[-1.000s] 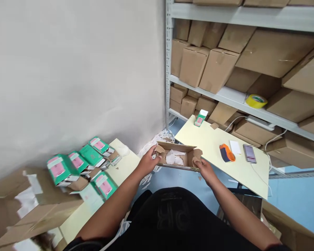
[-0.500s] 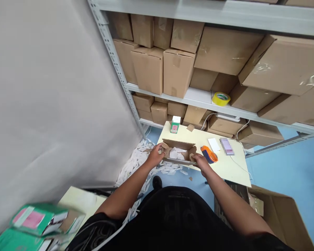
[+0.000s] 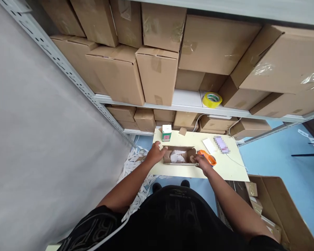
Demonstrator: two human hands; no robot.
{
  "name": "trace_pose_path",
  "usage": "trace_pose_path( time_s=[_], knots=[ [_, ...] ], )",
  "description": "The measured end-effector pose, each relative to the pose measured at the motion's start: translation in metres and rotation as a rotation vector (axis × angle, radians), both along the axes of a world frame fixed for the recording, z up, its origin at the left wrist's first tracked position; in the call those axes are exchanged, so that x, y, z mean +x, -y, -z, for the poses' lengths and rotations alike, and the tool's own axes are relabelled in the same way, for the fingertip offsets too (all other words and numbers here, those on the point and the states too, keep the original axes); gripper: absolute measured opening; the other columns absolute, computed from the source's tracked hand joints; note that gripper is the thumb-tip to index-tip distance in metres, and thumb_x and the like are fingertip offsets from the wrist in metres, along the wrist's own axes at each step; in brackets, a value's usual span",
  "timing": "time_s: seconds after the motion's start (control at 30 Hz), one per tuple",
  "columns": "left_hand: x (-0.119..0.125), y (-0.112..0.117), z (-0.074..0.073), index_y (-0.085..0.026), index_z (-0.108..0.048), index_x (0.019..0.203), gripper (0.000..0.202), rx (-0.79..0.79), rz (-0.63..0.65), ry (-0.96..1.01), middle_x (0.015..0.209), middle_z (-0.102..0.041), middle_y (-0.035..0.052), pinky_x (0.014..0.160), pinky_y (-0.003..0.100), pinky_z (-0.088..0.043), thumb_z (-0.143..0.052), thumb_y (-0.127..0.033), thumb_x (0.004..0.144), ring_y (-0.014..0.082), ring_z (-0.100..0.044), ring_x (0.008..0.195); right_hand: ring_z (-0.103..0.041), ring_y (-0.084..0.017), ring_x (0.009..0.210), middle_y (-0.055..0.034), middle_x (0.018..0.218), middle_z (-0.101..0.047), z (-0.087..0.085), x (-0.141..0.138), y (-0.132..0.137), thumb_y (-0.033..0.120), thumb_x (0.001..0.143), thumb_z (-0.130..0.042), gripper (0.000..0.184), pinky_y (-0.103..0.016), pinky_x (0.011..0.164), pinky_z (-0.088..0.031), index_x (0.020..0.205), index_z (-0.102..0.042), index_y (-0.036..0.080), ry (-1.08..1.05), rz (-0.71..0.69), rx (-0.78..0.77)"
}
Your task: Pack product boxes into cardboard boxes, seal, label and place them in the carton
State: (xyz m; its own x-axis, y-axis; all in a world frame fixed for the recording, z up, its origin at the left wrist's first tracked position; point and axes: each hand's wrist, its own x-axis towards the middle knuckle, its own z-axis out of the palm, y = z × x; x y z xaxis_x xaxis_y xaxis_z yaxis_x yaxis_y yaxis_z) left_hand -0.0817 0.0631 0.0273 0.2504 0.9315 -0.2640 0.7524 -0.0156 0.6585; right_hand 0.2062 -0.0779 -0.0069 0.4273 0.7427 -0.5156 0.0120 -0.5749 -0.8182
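Hands are gripping both ends of a box point(image 3: 180, 149): the left hand point(image 3: 155, 153) is curling partway around the left end, thumb lying at the rim, while the right hand point(image 3: 202, 164) is pinching the right end, its fingertips mostly hidden. The box is sitting between them over the worktop point(image 3: 181, 172); whether it is resting there cannot be made out. Its top is gaping, the walls are showing plain brown cardboard, and crumpled white paper point(image 3: 177, 157) is covering much of the floor inside.

Just beside the right hand, an orange ring-shaped thing point(image 3: 211, 160) is lying partly covered by the fingers. Farther right, a flat white slab point(image 3: 208, 145) and a blurred-out, pixelated purple oblong point(image 3: 221, 144) are lying near each other. Behind the box, a green-and-white carton point(image 3: 166, 133) is standing upright near a cardboard scrap point(image 3: 182, 131).

Beyond, a glossy yellow tape roll point(image 3: 211, 99) is lying on a metal shelf point(image 3: 181, 101) among taped brown boxes, the uppermost being cut off by the frame. Thin paper strips point(image 3: 124, 174) are littering the blue floor at left, and a large carton point(image 3: 274, 195) is standing at lower right, its contents partly hidden.
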Motion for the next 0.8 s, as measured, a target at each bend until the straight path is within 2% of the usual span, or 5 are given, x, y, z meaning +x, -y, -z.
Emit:
trace_pose_path(
  time_s=[0.2,0.4,0.5,0.63,0.8],
  knots=[
    [0.062,-0.069,-0.039,-0.017,-0.049,0.133,0.065,0.195,-0.047,-0.287,0.139,-0.055,0.0217,0.098,0.041,-0.049,-0.053,-0.067,0.091,0.0361,-0.061,0.124,-0.061,-0.031,0.123,-0.0087,0.133,-0.068,-0.001,0.028,0.028,0.051,0.077,-0.066,0.048,-0.041,0.092,-0.054,0.116,-0.072,0.024,0.053,0.005,-0.023],
    [0.12,-0.121,-0.029,-0.013,-0.047,0.133,0.072,-0.038,-0.051,-0.49,0.132,-0.063,0.0265,0.096,0.041,-0.049,-0.074,-0.054,0.08,0.0383,-0.063,0.122,-0.065,-0.031,0.12,-0.0075,0.129,-0.071,-0.013,0.049,0.05,0.051,0.078,-0.064,0.047,-0.042,0.099,-0.051,0.116,-0.073,0.024,0.132,-0.108,-0.099],
    [0.113,-0.133,-0.03,-0.016,-0.049,0.127,0.061,-0.023,-0.137,-0.41,0.124,-0.069,0.0224,0.091,0.038,-0.051,-0.076,-0.044,0.079,0.0345,-0.066,0.117,-0.065,-0.03,0.122,-0.0061,0.129,-0.072,-0.015,0.06,0.055,0.05,0.079,-0.063,0.044,-0.041,0.104,-0.049,0.114,-0.073,0.025,0.152,-0.121,-0.106],
    [0.073,-0.134,-0.053,-0.02,-0.051,0.115,0.049,0.042,-0.266,-0.204,0.113,-0.071,0.0149,0.086,0.037,-0.052,-0.074,-0.044,0.078,0.0318,-0.068,0.107,-0.069,-0.029,0.11,-0.0052,0.115,-0.076,-0.022,0.065,0.051,0.05,0.081,-0.062,0.038,-0.041,0.095,-0.053,0.106,-0.074,0.025,0.154,-0.119,-0.039],
    [0.032,-0.072,-0.078,-0.024,-0.046,0.105,0.046,0.107,-0.329,0.272,0.103,-0.065,0.0027,0.071,0.03,-0.055,-0.073,-0.047,0.076,0.0193,-0.067,0.085,-0.07,-0.025,0.093,-0.0071,0.107,-0.075,-0.054,0.033,0.021,0.059,0.086,-0.059,0.043,-0.037,0.08,-0.057,0.104,-0.071,0.022,0.037,-0.085,0.159]
  ],
)
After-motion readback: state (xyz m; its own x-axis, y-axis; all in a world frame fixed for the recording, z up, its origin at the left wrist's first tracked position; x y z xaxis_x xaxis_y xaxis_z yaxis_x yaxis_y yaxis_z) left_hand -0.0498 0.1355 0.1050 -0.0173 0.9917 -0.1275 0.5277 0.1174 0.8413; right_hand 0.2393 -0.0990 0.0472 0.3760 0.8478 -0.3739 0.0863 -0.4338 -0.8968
